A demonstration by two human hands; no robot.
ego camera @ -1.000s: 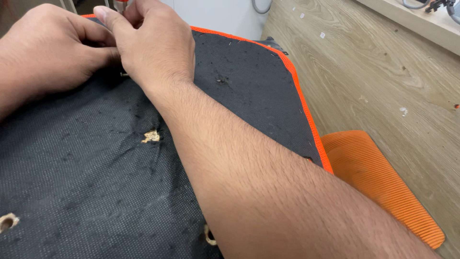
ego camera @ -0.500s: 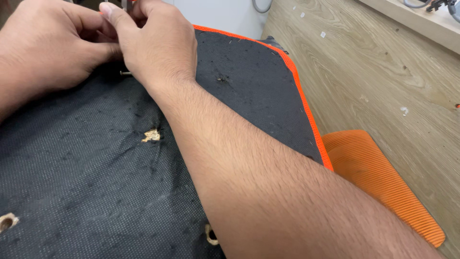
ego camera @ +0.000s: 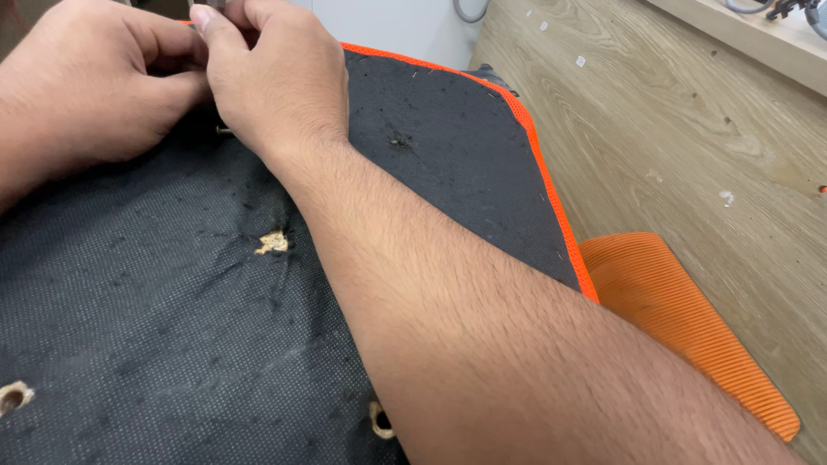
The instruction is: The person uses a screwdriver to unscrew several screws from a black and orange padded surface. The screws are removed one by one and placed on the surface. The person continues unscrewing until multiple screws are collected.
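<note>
Two hands bunched at our black fabric panel's point(ego camera: 172, 344) far edge: right hand point(ego camera: 276, 86) pinches a small metal piece point(ego camera: 214, 4), left hand point(ego camera: 86, 86) curled beside it, contents unclear. Piece could slip; fabric holes point(ego camera: 272, 243) might tear wider.

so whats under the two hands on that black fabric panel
The black fabric panel carries on beneath both hands. A small metal bit shows by the right hand, and the left hand presses beside it. Whatever the fingers pinch is covered.
</note>
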